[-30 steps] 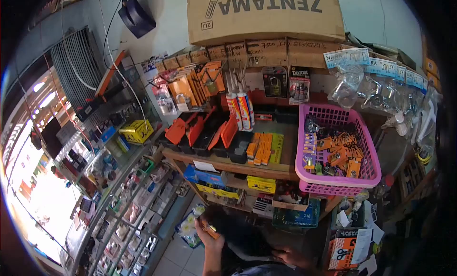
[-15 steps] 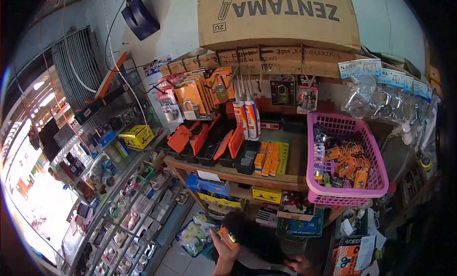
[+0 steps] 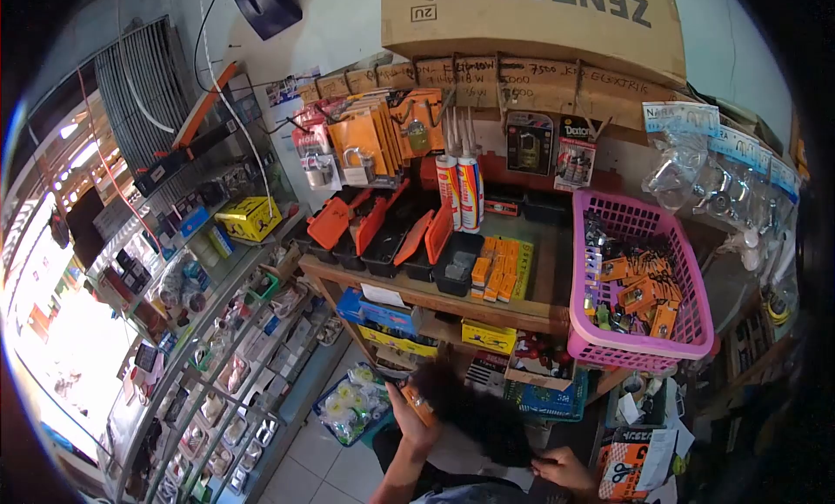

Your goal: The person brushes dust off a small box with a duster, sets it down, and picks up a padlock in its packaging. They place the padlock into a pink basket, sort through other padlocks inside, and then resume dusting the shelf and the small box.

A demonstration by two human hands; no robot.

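Observation:
My left hand (image 3: 416,429) is closed around a small orange package (image 3: 418,405), held up at the lower middle of the view. In my right hand (image 3: 564,471) is the handle end of a black, fluffy feather duster (image 3: 487,427). The duster's bushy head reaches up and left, overlapping the upper side of the package in this view. Behind my left hand, a blue basket (image 3: 315,410) of clear-wrapped items stands on the tiled floor.
A pink basket (image 3: 639,351) of orange packets sits on the wooden shelf (image 3: 522,312). Black bins with orange lids (image 3: 329,224), orange boxes (image 3: 496,265) and sealant tubes (image 3: 470,195) stand to its left. A glass display counter (image 3: 252,330) runs along the left.
The camera view has tilted down slightly. My right hand shows more fully, slightly farther right, and the duster's head has shifted across the package, with its fluff slightly blurred.

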